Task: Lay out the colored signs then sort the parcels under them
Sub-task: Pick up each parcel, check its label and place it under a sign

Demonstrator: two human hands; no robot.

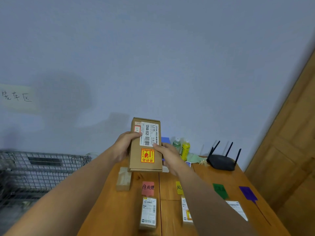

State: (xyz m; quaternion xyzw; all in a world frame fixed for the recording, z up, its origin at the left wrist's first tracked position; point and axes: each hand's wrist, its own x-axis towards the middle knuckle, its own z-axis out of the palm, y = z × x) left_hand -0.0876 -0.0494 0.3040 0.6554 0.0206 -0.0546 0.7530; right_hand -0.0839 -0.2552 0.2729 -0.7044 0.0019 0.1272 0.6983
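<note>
I hold a brown cardboard parcel (145, 147) upright above the far part of the wooden table (105, 201). It carries a white barcode label and a red-and-yellow fragile sticker. My left hand (125, 145) grips its left edge and my right hand (167, 155) grips its right edge. On the table lie a red sign (148, 188), a yellow sign (179, 187), a green sign (220, 190) and a purple sign (248, 193). A labelled parcel (148, 212) lies below the red sign. Another parcel (186, 211), partly hidden by my right arm, lies below the yellow one. A white-labelled parcel (237, 209) lies under the green and purple signs.
A taped small box (124, 179) sits left of the red sign. Two bottles (185, 149), a green cloth and a black router (221, 161) stand at the table's far end by the wall. A wire cage (39, 167) stands to the left. Wooden panelling rises on the right.
</note>
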